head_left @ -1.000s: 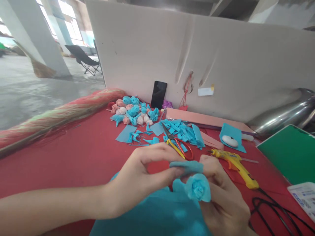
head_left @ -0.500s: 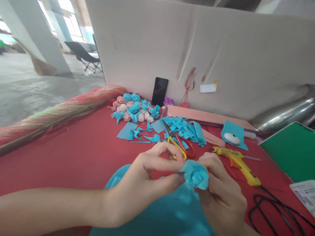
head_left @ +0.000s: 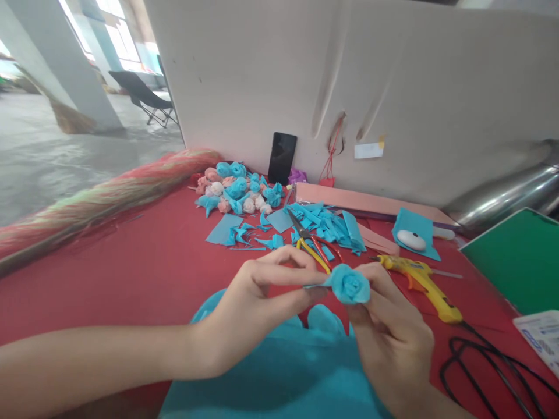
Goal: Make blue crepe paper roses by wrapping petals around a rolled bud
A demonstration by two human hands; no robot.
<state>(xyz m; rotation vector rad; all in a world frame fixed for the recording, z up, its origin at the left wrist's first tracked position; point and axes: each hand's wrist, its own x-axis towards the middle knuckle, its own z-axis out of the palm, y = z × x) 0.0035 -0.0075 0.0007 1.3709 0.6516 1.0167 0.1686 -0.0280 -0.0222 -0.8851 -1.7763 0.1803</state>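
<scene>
A blue crepe paper rose [head_left: 350, 285] is held up between both hands, its spiral centre facing me. My right hand [head_left: 393, 326] grips its base from the right, fingers curled; the base itself is hidden. With thumb and fingers, my left hand [head_left: 271, 285] pinches the loose end of the paper strip on the rose's left side. Below the hands lies a large blue paper sheet [head_left: 271, 372] with rounded petal-like pieces [head_left: 324, 320] at its top edge. Scissors [head_left: 312, 241] with yellow and red handles lie just beyond the hands.
On the red table [head_left: 144, 262], finished paper roses [head_left: 238, 187] are heaped at the back left, beside blue scraps [head_left: 323, 221]. A phone [head_left: 282, 158] leans on the white panel. To the right lie a yellow glue gun [head_left: 423, 285], its black cord [head_left: 480, 361] and a green board [head_left: 519, 262].
Both hands have risen a little with the rose, whose centre now faces me more squarely. The strip's end between the left fingers shows more clearly.
</scene>
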